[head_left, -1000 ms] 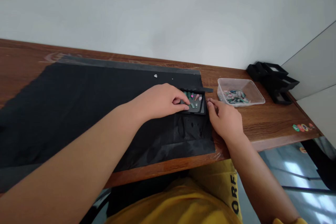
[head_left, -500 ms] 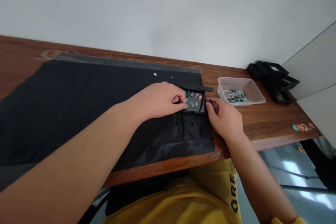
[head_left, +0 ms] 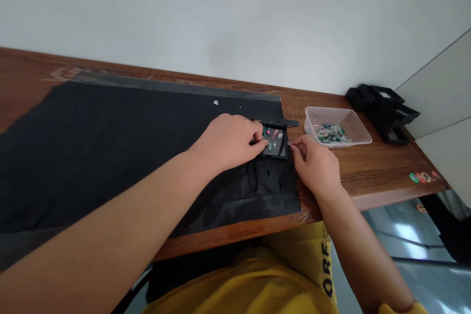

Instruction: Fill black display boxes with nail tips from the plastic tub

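Observation:
A small black box [head_left: 281, 151] with its lid [head_left: 281, 122] raised lies on the black mat [head_left: 121, 142]. Several green and pink pieces rest inside it. My left hand [head_left: 237, 141] reaches over the box's left part, thumb and fingers pinched together; whatever is between them is too small to name. Just right of the box, my right hand [head_left: 317, 164] has its thumb and forefinger closed on a tiny pale piece [head_left: 289, 143]. Beyond this hand stands a clear plastic tub [head_left: 357, 130] holding many similar pieces.
Several black boxes [head_left: 384, 108] are stacked at the back right, by the wall. Round stickers [head_left: 419, 177] mark the table's right front edge. A white scrap [head_left: 215, 102] lies near the mat's back edge. The wooden table [head_left: 368, 167] meets a pale wall.
My left hand has shifted slightly right, further over the box. My right hand's fingertips have drawn together at the box's right side, with a pale piece showing between them.

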Motion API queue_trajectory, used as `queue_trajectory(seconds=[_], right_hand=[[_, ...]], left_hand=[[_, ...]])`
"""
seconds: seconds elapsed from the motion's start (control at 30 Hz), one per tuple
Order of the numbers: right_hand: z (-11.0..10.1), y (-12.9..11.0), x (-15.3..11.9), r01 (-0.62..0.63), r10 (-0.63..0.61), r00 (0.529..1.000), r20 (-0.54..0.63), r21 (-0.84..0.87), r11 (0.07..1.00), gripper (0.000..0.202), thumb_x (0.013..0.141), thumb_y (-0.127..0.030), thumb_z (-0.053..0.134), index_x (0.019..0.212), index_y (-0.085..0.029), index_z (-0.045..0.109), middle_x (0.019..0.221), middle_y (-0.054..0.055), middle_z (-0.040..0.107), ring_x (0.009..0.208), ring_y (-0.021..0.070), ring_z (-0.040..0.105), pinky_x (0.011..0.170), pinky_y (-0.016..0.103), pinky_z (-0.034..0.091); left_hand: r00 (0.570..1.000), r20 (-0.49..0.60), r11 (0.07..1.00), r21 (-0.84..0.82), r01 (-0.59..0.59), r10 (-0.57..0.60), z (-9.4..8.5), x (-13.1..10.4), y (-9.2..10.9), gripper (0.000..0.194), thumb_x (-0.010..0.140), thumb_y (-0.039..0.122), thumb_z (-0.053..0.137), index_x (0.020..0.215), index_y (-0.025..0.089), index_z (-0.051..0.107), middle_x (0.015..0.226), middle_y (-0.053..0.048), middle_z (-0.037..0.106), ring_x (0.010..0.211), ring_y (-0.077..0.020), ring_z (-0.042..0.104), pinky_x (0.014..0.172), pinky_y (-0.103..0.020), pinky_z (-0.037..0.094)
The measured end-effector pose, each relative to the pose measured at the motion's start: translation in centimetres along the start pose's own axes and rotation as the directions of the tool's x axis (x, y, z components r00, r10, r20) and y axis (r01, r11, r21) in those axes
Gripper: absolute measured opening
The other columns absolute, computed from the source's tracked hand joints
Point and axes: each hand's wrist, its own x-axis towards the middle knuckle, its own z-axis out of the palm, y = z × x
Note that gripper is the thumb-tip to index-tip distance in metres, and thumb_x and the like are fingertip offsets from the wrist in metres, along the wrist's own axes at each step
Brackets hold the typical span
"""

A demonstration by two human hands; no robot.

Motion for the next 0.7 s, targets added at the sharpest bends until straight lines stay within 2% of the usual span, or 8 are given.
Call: queue_trajectory(seconds=[0.1,0.27,0.33,0.43,0.53,0.6,0.7], right_hand=[[0.1,0.0,0.0,0.007,-0.007,1.0,0.003,-0.008,1.0,0.023,0.107,-0.034,0.052,0.113,-0.026,0.073,0.099,0.005,0.081,0.092,0.0254,0.074,0.069,0.031,0.039],[0.1,-0.1,0.0,0.011,-0.01,1.0,0.006,-0.042,0.999,0.024,0.108,-0.035,0.051,0.113,-0.024,0.071,0.099,0.007,0.08,0.089,0.0252,0.074,0.067,0.031,0.037],[0.1,-0.1,0.0,0.008,-0.008,1.0,0.008,-0.042,0.999,0.023,0.109,-0.035,0.05,0.113,-0.023,0.07,0.099,0.007,0.08,0.089,0.0255,0.074,0.067,0.031,0.037],[0.2,-0.2,0.0,-0.008,0.008,1.0,0.0,-0.017,1.0,0.022,0.108,-0.035,0.052,0.115,-0.023,0.068,0.099,0.007,0.08,0.09,0.0263,0.075,0.069,0.031,0.041],[0.3,-0.3,0.0,-0.026,0.026,1.0,-0.015,-0.004,1.0,0.028,0.107,-0.035,0.054,0.13,-0.021,0.064,0.101,0.008,0.081,0.091,0.0278,0.076,0.071,0.032,0.046],[0.3,-0.4,0.0,-0.025,0.025,1.0,-0.014,-0.016,1.0,0.036,0.107,-0.035,0.054,0.139,-0.021,0.061,0.103,0.009,0.082,0.092,0.0288,0.077,0.073,0.033,0.048],[0.2,-0.4,0.1,0.009,-0.009,1.0,-0.003,-0.023,1.0,0.035,0.108,-0.035,0.05,0.137,-0.026,0.066,0.11,0.009,0.082,0.096,0.0288,0.077,0.075,0.034,0.049]], left_hand=[[0.999,-0.002,0.998,-0.055,0.042,-0.043,0.0,0.0,0.0,0.031,0.095,0.049,0.057,0.083,0.024,0.072,0.073,-0.004,0.069,0.071,-0.0221,0.061,0.063,-0.033,0.033],[0.987,0.089,0.978,-0.151,0.144,-0.132,-0.9,0.0,-0.8,0.039,0.09,0.054,0.062,0.065,0.024,0.063,0.066,-0.003,0.064,0.064,-0.0202,0.057,0.062,-0.033,0.032],[0.988,0.126,0.971,-0.211,0.109,-0.084,-1.3,0.0,-1.6,0.037,0.087,0.048,0.064,0.06,0.023,0.058,0.062,-0.001,0.06,0.061,-0.0181,0.053,0.062,-0.033,0.032],[0.976,0.209,0.948,-0.319,0.01,0.061,-1.7,-0.2,-2.8,0.029,0.081,0.035,0.061,0.056,0.022,0.052,0.058,0.001,0.053,0.055,-0.0153,0.044,0.059,-0.034,0.032],[0.969,0.233,0.941,-0.338,0.001,0.083,-2.0,-0.4,-3.4,0.026,0.076,0.032,0.06,0.055,0.023,0.05,0.056,0.001,0.05,0.053,-0.0153,0.041,0.056,-0.034,0.032],[0.969,0.237,0.939,-0.344,0.01,0.076,-2.2,-0.5,-3.5,0.024,0.076,0.035,0.061,0.056,0.023,0.054,0.057,0.0,0.054,0.053,-0.0157,0.044,0.055,-0.034,0.034],[0.953,0.277,0.909,-0.416,0.001,0.126,-2.3,-0.5,-3.8,0.021,0.078,0.042,0.062,0.066,0.025,0.068,0.065,-0.002,0.064,0.059,-0.0179,0.053,0.057,-0.033,0.039]])
